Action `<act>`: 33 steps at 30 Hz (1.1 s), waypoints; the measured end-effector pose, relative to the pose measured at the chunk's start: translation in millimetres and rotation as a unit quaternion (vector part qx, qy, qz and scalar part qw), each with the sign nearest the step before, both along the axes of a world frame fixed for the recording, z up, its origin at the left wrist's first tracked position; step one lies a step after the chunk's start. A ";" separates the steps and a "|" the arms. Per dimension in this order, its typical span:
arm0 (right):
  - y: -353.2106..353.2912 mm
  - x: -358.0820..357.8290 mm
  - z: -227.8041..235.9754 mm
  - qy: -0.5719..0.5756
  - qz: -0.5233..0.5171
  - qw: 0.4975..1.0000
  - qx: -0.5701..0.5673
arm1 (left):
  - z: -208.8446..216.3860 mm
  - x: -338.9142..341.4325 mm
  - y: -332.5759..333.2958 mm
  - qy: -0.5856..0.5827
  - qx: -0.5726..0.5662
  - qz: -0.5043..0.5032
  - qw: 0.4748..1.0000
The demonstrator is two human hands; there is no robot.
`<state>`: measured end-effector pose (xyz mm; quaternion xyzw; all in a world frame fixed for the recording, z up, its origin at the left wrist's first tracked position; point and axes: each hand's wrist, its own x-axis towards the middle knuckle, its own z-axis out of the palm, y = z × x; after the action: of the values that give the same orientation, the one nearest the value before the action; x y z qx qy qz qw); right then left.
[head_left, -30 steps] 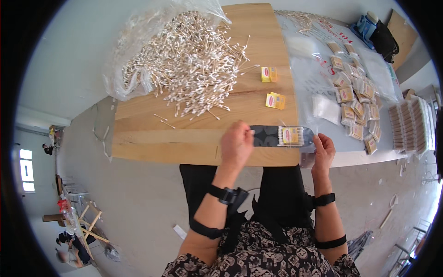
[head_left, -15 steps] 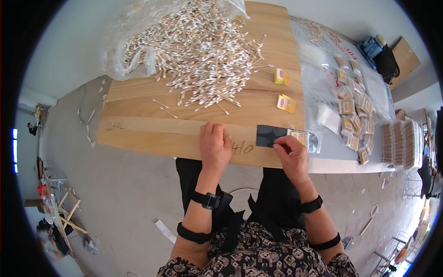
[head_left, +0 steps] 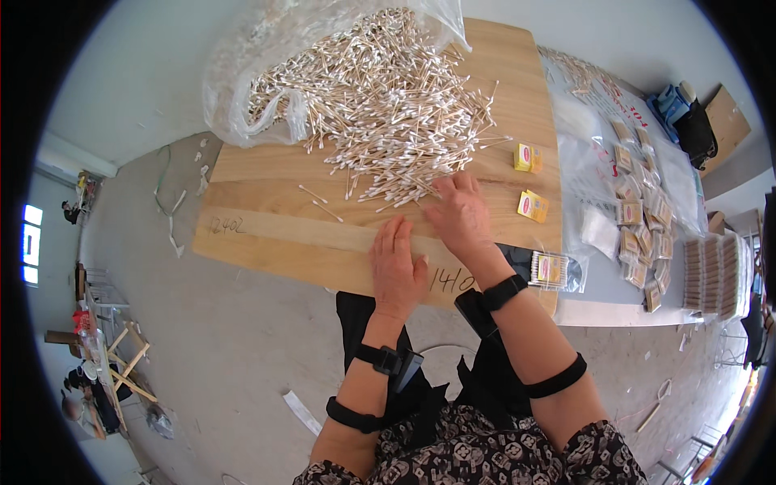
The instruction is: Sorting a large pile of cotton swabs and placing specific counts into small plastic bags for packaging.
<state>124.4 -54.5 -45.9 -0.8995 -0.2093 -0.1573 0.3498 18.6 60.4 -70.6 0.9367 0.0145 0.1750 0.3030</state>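
Observation:
My right hand (head_left: 461,212) reaches across to the near edge of a large heap of cotton swabs (head_left: 396,121), its fingers bent down and thumb apart; the fingertips touch the edge swabs, and no swab shows in its grasp. My left hand (head_left: 398,265) rests on the wooden board (head_left: 283,234) just nearer to me, fingers stretched and thumb apart, holding nothing. Beside my right wrist lies a clear packet (head_left: 550,270) of swabs with a yellow card, next to a black pad (head_left: 517,259) partly covered by my arm. Two loose swabs (head_left: 327,210) lie left of my hands.
Two small stacks of yellow cards (head_left: 532,205) sit on the board's right side. Further right are scattered filled packets (head_left: 630,212), clear plastic bags (head_left: 598,230) and tall stacked packs (head_left: 715,275). A clear plastic bag (head_left: 230,97) spreads around the heap.
My right hand has left the black pad and moved left and away from me to the swab heap. My left hand has straightened its fingers. The whole view has shifted slightly.

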 end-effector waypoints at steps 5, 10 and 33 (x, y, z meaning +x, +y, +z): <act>0.4 3.6 -15.0 -0.015 0.020 0.999 -0.023 | 9.6 12.9 0.3 -0.001 -0.007 -0.024 1.000; -6.1 2.5 -17.0 -0.031 0.023 0.998 -0.043 | 10.6 34.0 -0.3 0.018 0.043 -0.061 0.997; -63.4 -43.6 8.6 0.032 0.160 0.980 -0.114 | 15.8 6.2 -14.6 0.019 0.073 -0.147 0.986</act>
<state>80.8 -118.0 -37.3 -0.8931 -0.3554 -0.0458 0.2718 24.7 45.8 -54.8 0.9515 -0.1303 0.1110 0.2555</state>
